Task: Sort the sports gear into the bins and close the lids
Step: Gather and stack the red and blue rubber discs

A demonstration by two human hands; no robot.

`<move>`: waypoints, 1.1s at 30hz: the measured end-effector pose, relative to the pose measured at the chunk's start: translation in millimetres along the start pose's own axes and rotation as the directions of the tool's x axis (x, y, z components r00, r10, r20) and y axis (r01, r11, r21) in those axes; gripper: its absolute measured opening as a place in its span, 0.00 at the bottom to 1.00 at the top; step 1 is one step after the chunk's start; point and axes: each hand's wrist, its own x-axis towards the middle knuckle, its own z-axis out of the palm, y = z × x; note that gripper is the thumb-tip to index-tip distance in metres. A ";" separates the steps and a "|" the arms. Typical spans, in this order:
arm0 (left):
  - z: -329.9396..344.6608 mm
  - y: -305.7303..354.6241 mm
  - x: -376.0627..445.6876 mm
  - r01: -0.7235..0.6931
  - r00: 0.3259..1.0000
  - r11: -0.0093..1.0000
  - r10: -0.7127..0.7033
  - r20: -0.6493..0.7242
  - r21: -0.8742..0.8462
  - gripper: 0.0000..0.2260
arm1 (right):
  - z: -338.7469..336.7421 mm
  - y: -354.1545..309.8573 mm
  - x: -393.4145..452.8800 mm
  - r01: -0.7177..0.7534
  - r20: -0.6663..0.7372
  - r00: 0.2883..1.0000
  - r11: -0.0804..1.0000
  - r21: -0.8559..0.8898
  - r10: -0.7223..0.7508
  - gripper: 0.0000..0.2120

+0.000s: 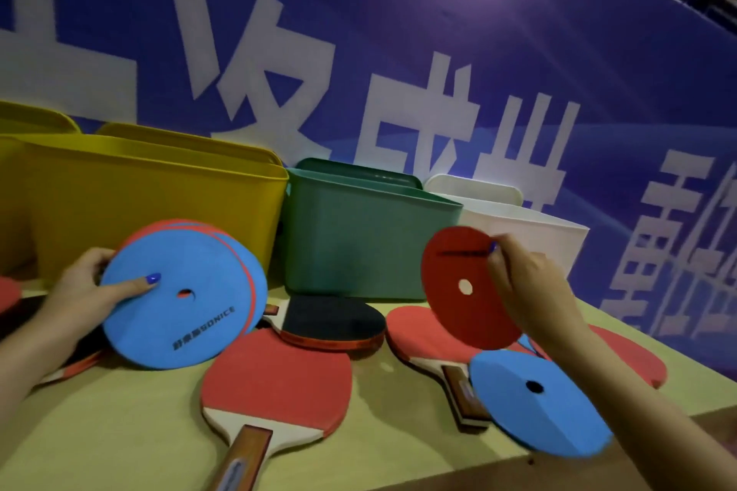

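Fingers of the left hand [85, 293] curled round a stack of discs [183, 293], blue on top with red edges showing behind, thumb at the back, one finger laid flat across the blue face. Fingers of the right hand [532, 287] pinching the rim of a single red disc [464, 287], held up on edge above the surface [139, 446], in front of the white bin [530, 229]. Still lying loose on the surface: a blue disc [536, 405] near the right forearm, a red paddle [275, 385] at front centre, a black-faced paddle [333, 321] behind it, another red paddle [422, 335] partly under the raised disc, more red at the far right and far left edges. Three bins standing in a row at the back, yellow bin [155, 207], green bin [367, 247], white; all open, lids apparently propped behind them. Bin insides out of sight, so contents unknown. Judging by this, an early to middle stage: discs being gathered, every visible paddle yet to sort, no lid closed
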 end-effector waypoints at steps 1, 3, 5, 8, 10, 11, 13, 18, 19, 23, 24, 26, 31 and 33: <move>1.3 -0.1 1.1 -0.011 0.999 1.000 0.011 0.036 0.005 0.16 | 4.0 -14.7 7.4 -0.023 -0.056 0.998 0.983 0.183 0.034 0.16; 2.4 -0.2 3.0 -0.029 0.999 1.000 0.029 0.025 0.002 0.15 | 23.8 -46.0 25.8 -0.106 -0.059 0.987 0.888 0.447 0.147 0.15; 1.0 0.3 5.0 -0.019 0.999 1.000 0.019 0.028 -0.003 0.15 | 53.0 -80.6 32.3 -0.186 0.063 0.981 0.804 0.565 0.183 0.11; 0.8 4.5 1.3 -0.021 0.999 0.999 0.022 0.039 -0.038 0.14 | 100.7 -126.3 31.8 -0.206 0.117 0.978 0.764 0.611 0.170 0.11; 1.9 4.1 2.3 -0.019 0.999 0.995 0.023 0.036 -0.098 0.10 | 129.8 -151.4 32.1 -0.226 0.163 0.974 0.728 0.647 0.158 0.11; 2.4 5.8 2.1 -0.014 1.000 0.992 0.017 0.021 -0.129 0.11 | 140.7 -161.9 34.4 -0.247 0.182 0.969 0.709 0.660 0.167 0.11; 2.0 8.4 2.9 0.017 1.000 0.987 -0.018 -0.004 -0.159 0.16 | 157.8 -175.8 43.7 -0.289 0.214 0.957 0.660 0.693 0.195 0.11; 3.3 8.9 0.5 0.062 0.998 0.990 -0.061 0.010 -0.128 0.18 | 171.7 -192.3 60.6 -0.335 0.313 0.941 0.511 0.792 0.130 0.11; 3.5 8.7 -0.2 0.069 0.998 0.990 -0.068 0.014 -0.124 0.18 | 170.1 -193.0 61.0 -0.345 0.333 0.936 0.471 0.812 0.112 0.11; 0.2 5.3 3.2 0.091 0.995 0.987 -0.084 0.052 -0.135 0.26 | 167.6 -186.7 60.5 -0.377 0.367 0.925 0.350 0.858 0.098 0.13; -0.1 7.4 2.5 0.094 0.995 0.986 -0.087 0.051 -0.140 0.28 | 168.5 -184.4 59.3 -0.390 0.379 0.920 0.335 0.858 0.101 0.14; 1.5 11.3 0.9 0.113 0.992 0.981 -0.103 0.067 -0.157 0.30 | 171.8 -183.0 53.0 -0.431 0.424 0.901 0.306 0.849 0.091 0.15; -2.5 8.8 1.7 0.120 0.991 0.968 -0.104 0.081 -0.220 0.45 | 191.2 -192.1 31.3 -0.488 0.477 0.871 0.314 0.814 0.119 0.12; -3.0 9.1 0.7 0.125 0.991 0.960 -0.108 0.081 -0.249 0.39 | 202.1 -198.1 24.3 -0.487 0.477 0.872 0.296 0.822 0.110 0.10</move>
